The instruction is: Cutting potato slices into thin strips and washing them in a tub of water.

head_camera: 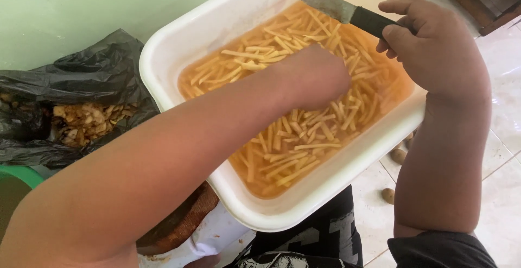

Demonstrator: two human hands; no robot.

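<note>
My left hand [315, 78] dips clenched among potato sticks [304, 137] soaking in the white tub [173, 45]; over the tub's far rim, my right hand [434, 45] grips a knife [347, 11].

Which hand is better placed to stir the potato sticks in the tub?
Probably the left hand: it is already down among the sticks in the tub. The right hand holds a knife above the rim.

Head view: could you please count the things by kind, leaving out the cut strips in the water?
White tub: 1
Knife: 1
Black bag: 1
Small brown potatoes on floor: 3
Hands: 2, left, right
Total: 8
</note>
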